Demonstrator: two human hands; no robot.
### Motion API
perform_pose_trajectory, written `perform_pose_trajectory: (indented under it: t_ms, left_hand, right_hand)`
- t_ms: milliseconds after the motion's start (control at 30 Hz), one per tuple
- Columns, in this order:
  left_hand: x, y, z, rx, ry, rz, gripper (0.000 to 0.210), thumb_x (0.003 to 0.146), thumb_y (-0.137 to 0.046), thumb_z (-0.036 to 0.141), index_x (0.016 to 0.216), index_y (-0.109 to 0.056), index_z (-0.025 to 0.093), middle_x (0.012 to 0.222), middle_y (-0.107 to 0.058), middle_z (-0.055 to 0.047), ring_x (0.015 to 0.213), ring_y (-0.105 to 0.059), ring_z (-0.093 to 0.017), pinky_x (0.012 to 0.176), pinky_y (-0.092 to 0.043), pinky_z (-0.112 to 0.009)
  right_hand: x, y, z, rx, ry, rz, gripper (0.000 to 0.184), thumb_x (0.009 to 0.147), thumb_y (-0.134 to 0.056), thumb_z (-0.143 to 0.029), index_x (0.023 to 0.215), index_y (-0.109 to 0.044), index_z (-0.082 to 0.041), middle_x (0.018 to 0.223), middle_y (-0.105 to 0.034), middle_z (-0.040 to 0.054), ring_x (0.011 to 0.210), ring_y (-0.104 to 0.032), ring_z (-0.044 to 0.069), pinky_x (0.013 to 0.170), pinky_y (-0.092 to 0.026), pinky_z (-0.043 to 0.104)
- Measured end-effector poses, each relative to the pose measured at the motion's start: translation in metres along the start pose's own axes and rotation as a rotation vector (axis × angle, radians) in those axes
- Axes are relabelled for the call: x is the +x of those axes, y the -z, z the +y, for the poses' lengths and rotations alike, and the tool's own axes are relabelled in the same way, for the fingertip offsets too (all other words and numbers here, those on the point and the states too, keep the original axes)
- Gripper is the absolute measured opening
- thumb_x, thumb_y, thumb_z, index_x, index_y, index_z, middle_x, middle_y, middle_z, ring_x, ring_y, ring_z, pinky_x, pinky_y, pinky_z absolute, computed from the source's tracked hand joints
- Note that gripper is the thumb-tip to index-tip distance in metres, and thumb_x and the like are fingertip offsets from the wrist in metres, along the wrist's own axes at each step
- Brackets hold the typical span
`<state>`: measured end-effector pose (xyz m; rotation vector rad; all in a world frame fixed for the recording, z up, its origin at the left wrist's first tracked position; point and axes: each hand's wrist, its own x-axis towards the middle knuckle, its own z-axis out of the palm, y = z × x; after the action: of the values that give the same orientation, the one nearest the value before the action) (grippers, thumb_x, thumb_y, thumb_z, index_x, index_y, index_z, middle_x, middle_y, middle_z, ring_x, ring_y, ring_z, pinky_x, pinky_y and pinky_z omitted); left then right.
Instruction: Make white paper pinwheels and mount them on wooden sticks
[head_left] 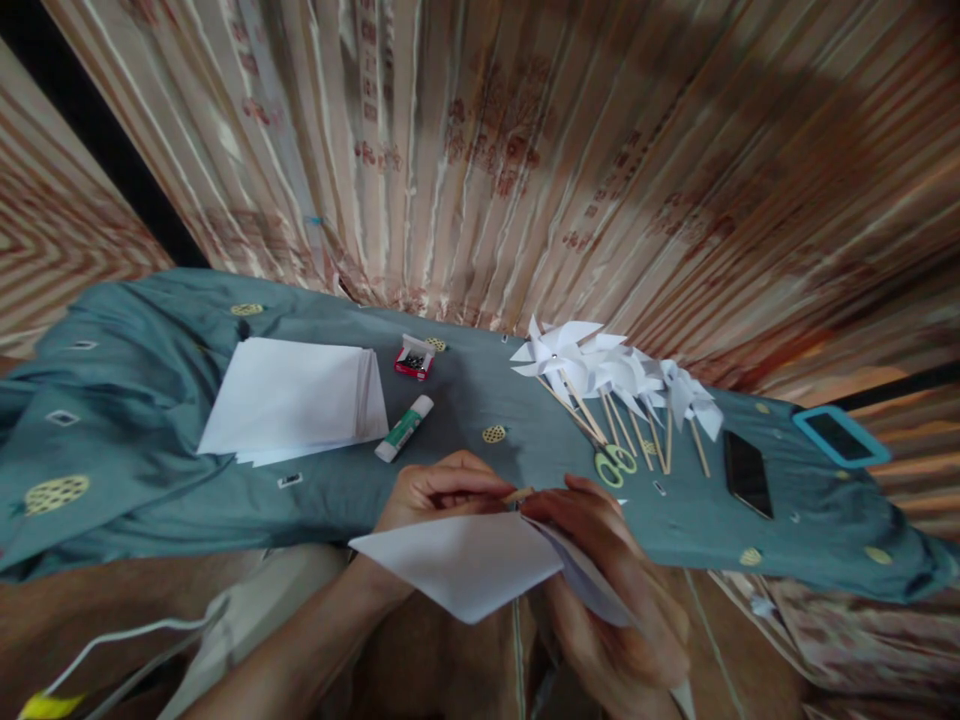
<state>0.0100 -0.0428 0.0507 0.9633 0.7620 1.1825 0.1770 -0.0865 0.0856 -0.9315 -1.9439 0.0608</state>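
Before me, near the table's front edge, is a white paper pinwheel (465,562) with its blades toward me. My left hand (448,488) is closed on it from behind, its fingertips at a small piece of wooden stick (518,495). My right hand (600,560) is closed around the other side, fingers bent over the folded paper near its centre. The fingers hide most of the stick and the joint. Beyond my hands lie a green and white glue stick (405,429) and scissors (615,464) with green handles.
A stack of white paper (292,395) lies on the green tablecloth (465,390) at left. Behind the glue stick is a small open red box (414,358) of dark pins. Several finished pinwheels (615,365) lie at right, beside a black phone (747,474) and a blue-framed device (841,436).
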Motion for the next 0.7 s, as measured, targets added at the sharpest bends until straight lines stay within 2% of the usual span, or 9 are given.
perform_pose_trajectory:
  t_ms: [167,700]
  left_hand:
    - [-0.0005,0.0002,0.0003,-0.017,-0.01,-0.004,0.014,0.061,-0.085,0.032,0.071,-0.081,0.023,0.069,-0.065,-0.006,0.062,-0.059,-0.013,0.057,-0.046,-0.023]
    - [0.0001,0.0016,-0.0011,0.0,-0.025,-0.034,0.028,0.062,-0.085,0.046,0.073,-0.081,0.021,0.069,-0.065,-0.007,0.061,-0.058,-0.013,0.057,-0.048,-0.022]
  right_hand:
    - [0.001,0.0012,-0.0002,-0.019,0.006,-0.011,0.032,0.091,-0.057,-0.016,0.123,-0.059,-0.018,0.095,-0.073,0.0076,0.093,-0.071,0.024,0.09,-0.058,0.047]
    - [-0.0026,0.0002,0.0015,0.027,0.033,-0.005,0.032,0.09,-0.057,-0.012,0.122,-0.06,-0.012,0.099,-0.072,0.0102,0.095,-0.069,0.023,0.093,-0.054,0.048]
